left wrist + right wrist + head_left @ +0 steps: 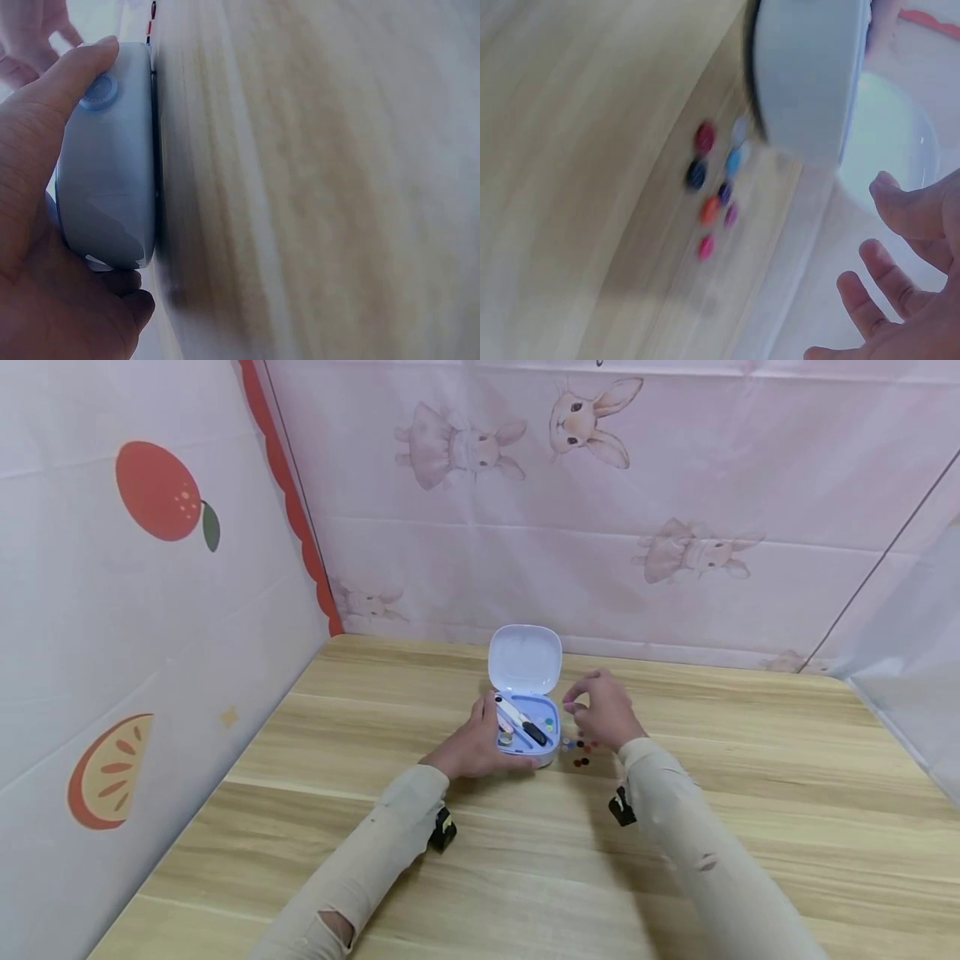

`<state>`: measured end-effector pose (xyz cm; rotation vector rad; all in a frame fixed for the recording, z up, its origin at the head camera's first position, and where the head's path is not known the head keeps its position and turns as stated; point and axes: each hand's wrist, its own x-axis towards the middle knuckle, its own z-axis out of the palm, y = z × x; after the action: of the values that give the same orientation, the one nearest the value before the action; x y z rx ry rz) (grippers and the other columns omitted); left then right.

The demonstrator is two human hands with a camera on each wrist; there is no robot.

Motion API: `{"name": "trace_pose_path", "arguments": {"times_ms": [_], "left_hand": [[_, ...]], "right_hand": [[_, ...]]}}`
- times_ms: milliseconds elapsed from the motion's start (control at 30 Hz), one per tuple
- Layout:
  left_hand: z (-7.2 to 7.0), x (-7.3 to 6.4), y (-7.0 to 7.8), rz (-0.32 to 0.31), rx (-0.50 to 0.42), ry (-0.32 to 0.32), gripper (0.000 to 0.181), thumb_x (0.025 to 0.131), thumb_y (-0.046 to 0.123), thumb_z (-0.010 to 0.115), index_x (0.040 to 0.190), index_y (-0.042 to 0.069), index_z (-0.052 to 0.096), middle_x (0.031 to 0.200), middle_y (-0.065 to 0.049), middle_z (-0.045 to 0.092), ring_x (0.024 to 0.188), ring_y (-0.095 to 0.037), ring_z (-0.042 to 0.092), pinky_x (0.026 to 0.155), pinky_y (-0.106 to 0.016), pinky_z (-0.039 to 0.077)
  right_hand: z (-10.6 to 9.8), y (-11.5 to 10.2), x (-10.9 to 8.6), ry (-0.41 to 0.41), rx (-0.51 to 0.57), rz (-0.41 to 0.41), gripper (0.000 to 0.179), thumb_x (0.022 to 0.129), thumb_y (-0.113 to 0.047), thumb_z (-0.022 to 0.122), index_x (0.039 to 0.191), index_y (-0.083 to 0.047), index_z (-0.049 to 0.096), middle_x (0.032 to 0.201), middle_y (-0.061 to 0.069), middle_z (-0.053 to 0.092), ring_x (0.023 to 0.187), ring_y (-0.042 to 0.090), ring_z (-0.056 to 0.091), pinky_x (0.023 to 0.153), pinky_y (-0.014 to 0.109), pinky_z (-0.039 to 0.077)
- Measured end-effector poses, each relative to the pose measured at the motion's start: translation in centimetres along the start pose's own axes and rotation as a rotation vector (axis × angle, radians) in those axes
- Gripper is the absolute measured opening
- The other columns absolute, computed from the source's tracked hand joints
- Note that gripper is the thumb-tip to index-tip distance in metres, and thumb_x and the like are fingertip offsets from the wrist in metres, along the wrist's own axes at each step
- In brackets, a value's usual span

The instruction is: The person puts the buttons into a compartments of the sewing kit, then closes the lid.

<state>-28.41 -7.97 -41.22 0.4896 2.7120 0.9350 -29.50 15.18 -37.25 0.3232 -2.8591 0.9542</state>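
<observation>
My left hand grips a small pale-blue sewing box, thumb along its front by the round latch button and fingers round the left side. The lid stands raised. Inside are a long white tool with a black end, a silvery ring-like piece and a few small buttons. My right hand hovers just right of the box, thumb and forefinger close together in the head view, other fingers spread in the right wrist view. I cannot tell whether a button is between its fingertips.
Several loose coloured buttons lie on the wooden table right of the box, below my right hand. A pink rabbit-print cloth hangs behind the table. A white fruit-print cloth hangs along the left edge.
</observation>
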Motion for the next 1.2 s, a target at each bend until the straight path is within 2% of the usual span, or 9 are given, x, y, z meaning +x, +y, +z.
{"name": "trace_pose_path", "arguments": {"times_ms": [267,433,600,800,900,1033,1200], "left_hand": [[0.1,0.1,-0.3,-0.017,0.002,0.001,0.141,0.071,0.069,0.080,0.161,0.015,-0.014,0.165,-0.014,0.008,0.137,-0.031,0.040,0.112,-0.045,0.038],[-0.1,-0.1,-0.1,-0.017,0.001,0.008,0.141,0.072,0.068,0.081,0.162,0.014,-0.013,0.165,-0.014,0.008,0.137,-0.032,0.040,0.113,-0.046,0.037],[-0.1,-0.1,0.0,-0.023,0.012,0.006,0.140,0.072,0.069,0.080,0.162,0.012,-0.012,0.166,-0.015,0.007,0.137,-0.032,0.039,0.113,-0.046,0.037],[0.0,0.0,-0.1,-0.019,0.002,0.002,0.140,0.072,0.068,0.080,0.162,0.014,-0.013,0.165,-0.015,0.008,0.136,-0.032,0.040,0.113,-0.046,0.037],[0.1,0.2,-0.2,-0.020,0.006,-0.003,0.141,0.072,0.069,0.080,0.161,0.014,-0.013,0.165,-0.014,0.008,0.137,-0.031,0.040,0.113,-0.045,0.036],[0.2,0.3,-0.3,-0.025,0.012,-0.009,0.141,0.071,0.070,0.080,0.161,0.014,-0.014,0.165,-0.014,0.008,0.137,-0.030,0.040,0.113,-0.044,0.036],[0.2,0.4,-0.2,-0.025,0.010,-0.007,0.141,0.071,0.070,0.080,0.162,0.014,-0.013,0.164,-0.014,0.010,0.136,-0.031,0.040,0.113,-0.045,0.037]], "right_hand": [[-0.9,3.0,-1.0,-0.037,-0.027,0.039,0.007,0.088,-0.001,0.072,0.092,0.000,0.077,0.124,0.026,0.059,0.126,0.046,0.045,0.108,0.067,0.030],[-1.1,4.3,-1.5,-0.061,-0.099,0.052,0.005,0.083,-0.002,0.075,0.086,-0.004,0.078,0.120,0.025,0.062,0.119,0.043,0.049,0.099,0.067,0.037],[-1.2,4.7,-1.8,-0.093,-0.171,0.068,0.003,0.082,-0.007,0.079,0.085,-0.008,0.079,0.120,0.024,0.063,0.112,0.044,0.053,0.088,0.064,0.043],[-0.8,4.6,-1.8,-0.131,-0.169,0.103,0.004,0.084,-0.014,0.081,0.084,-0.011,0.079,0.119,0.022,0.062,0.102,0.041,0.053,0.085,0.057,0.040],[-0.6,4.8,-1.8,-0.144,-0.170,0.121,0.004,0.084,-0.015,0.081,0.083,-0.012,0.078,0.120,0.022,0.061,0.102,0.041,0.051,0.086,0.056,0.037],[-0.6,5.2,-1.9,-0.136,-0.185,0.128,0.003,0.083,-0.014,0.080,0.083,-0.011,0.078,0.119,0.022,0.062,0.101,0.042,0.053,0.085,0.056,0.038],[-0.9,5.4,-1.8,-0.107,-0.152,0.131,0.002,0.082,-0.010,0.078,0.083,-0.010,0.079,0.109,0.015,0.069,0.089,0.035,0.055,0.079,0.053,0.040]]}}
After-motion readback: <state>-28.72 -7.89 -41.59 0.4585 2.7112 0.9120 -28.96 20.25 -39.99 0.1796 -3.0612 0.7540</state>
